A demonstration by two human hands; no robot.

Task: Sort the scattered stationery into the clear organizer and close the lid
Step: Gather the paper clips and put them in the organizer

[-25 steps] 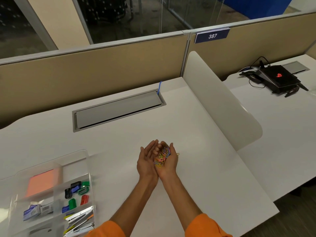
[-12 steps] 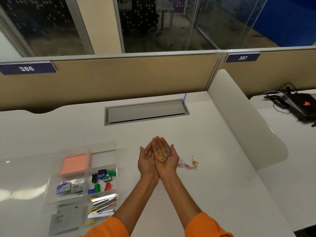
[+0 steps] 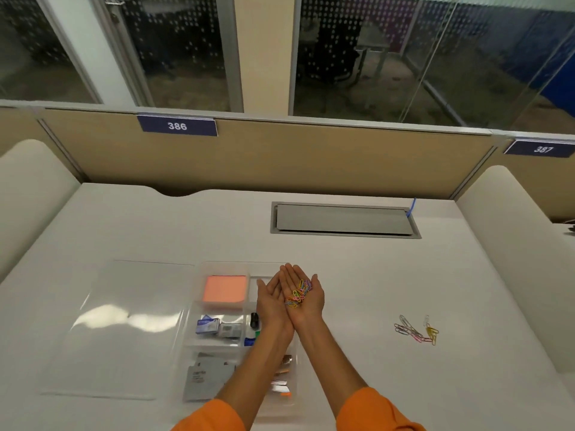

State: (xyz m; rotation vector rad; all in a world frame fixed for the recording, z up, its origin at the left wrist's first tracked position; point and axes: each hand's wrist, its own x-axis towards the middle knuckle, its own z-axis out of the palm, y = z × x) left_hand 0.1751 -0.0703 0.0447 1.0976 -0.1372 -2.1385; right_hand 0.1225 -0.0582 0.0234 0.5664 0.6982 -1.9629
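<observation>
Item: paper clips [image 3: 298,294], 1 handful, cupped in our left hand [image 3: 273,303] and right hand [image 3: 311,301]. Fingers straight, pressed together, above the clear organizer [image 3: 224,269]. Step: carrying. Next, we judge: tip gently into 1 compartment, then fetch the stray clips [image 3: 415,330] from the bench [image 3: 357,275].

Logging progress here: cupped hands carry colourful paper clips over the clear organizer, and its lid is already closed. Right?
Not quite: the head view shows the lid lying open, flat on the desk left of the clear organizer. The left hand and right hand, cupped together, do carry colourful paper clips over it.
</observation>
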